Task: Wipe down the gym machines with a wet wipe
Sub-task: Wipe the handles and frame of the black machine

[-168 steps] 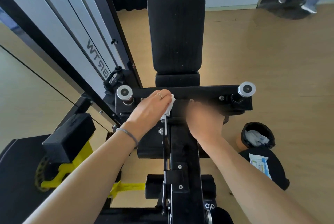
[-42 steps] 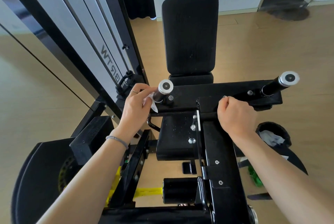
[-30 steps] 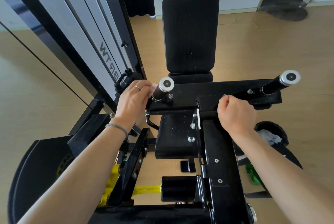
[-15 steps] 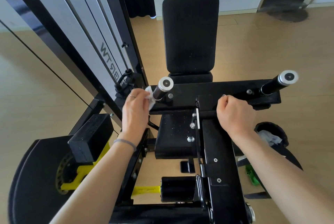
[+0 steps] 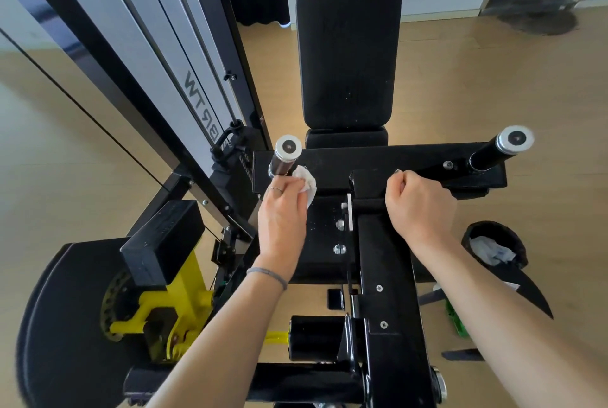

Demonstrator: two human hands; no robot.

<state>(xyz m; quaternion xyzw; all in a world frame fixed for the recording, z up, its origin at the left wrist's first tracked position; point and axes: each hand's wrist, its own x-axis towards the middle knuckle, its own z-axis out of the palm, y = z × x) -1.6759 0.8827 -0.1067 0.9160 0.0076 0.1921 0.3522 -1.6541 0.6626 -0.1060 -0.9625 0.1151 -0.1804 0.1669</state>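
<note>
From the head camera, looking down over a black gym machine point(image 5: 388, 262), the left hand point(image 5: 283, 220) has its fingers curled round a crumpled white wet wipe point(image 5: 306, 182), holding it against the base of the left handle post point(image 5: 284, 157), a dark cylinder with a silver end cap; the wipe sits just beside the post on the black crossbar point(image 5: 378, 160), touching the post's lower end; a ring shows on one finger and a thin grey band point(image 5: 268, 274) circles the wrist. The right hand point(image 5: 421, 207) is clenched into a fist on the upper end of the machine's central beam, knuckles up; whether anything lies inside the fist I cannot tell. The right handle post point(image 5: 500, 151) juts from the far end of the crossbar, well apart from both hands; beyond the crossbar the black padded backrest point(image 5: 348, 55) stands upright. To the left, a yellow bracket point(image 5: 174, 309) sits beneath a black block; to the right, on the wooden floor point(image 5: 493, 78), a small black bin point(image 5: 473, 236) holds crumpled white wipes.
</note>
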